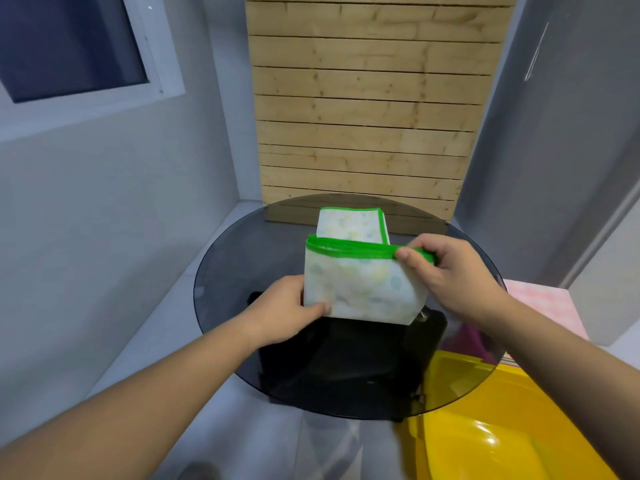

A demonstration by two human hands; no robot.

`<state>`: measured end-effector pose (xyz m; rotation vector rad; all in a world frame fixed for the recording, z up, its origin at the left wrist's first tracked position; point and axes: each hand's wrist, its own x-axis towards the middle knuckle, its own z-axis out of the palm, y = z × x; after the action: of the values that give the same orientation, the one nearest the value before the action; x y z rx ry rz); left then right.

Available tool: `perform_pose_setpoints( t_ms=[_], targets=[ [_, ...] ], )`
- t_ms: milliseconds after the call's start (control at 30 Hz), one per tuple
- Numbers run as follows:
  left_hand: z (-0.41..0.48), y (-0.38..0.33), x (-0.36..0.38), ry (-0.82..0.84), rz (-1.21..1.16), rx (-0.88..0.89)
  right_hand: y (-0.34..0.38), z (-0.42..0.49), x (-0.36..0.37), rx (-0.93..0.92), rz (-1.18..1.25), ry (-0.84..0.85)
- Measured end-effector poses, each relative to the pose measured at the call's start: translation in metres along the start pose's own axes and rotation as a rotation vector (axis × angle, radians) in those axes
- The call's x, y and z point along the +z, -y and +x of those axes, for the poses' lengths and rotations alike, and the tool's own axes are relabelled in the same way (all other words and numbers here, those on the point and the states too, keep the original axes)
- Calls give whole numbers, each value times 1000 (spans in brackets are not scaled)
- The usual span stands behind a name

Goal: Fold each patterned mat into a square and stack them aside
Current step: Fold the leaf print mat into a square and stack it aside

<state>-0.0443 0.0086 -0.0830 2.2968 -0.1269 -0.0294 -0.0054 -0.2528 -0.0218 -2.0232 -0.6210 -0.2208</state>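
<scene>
Far to your left, a window sits high in the grey wall. Your left hand reaches in over the round, dark glass tabletop and pinches the lower left corner of the held mat, thumb on the face turned toward you and fingers behind it.

That mat is pale with faint yellow and blue-green blotches and a bright green border. It is lifted above the middle of the tabletop, doubled over, with its green edges running together along the top. Just beyond it, a second folded mat of the same pattern lies flat on the far part of the tabletop, its green trim showing along the top and right sides. A wooden slatted panel stands against the wall behind.

Your right hand grips the upper right corner of the held mat, thumb and fingers curled round the green border.

Further right, a pink patterned sheet lies beside the tabletop's rim, and a glossy yellow tub sits low, partly under the glass edge.
</scene>
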Motion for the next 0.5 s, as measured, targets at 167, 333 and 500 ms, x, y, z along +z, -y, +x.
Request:
perform_pose_setpoints(
  t_ms=[167, 333, 500],
  targets=[
    [15, -3, 0, -22, -98, -54, -13, 2, 4, 213, 315, 24],
    [27, -2, -3, -27, -162, -144, -45, -5, 22, 377, 18, 156],
    [34, -6, -1, -70, -134, -262, -52, -2, 28, 428, -122, 161]
  ],
)
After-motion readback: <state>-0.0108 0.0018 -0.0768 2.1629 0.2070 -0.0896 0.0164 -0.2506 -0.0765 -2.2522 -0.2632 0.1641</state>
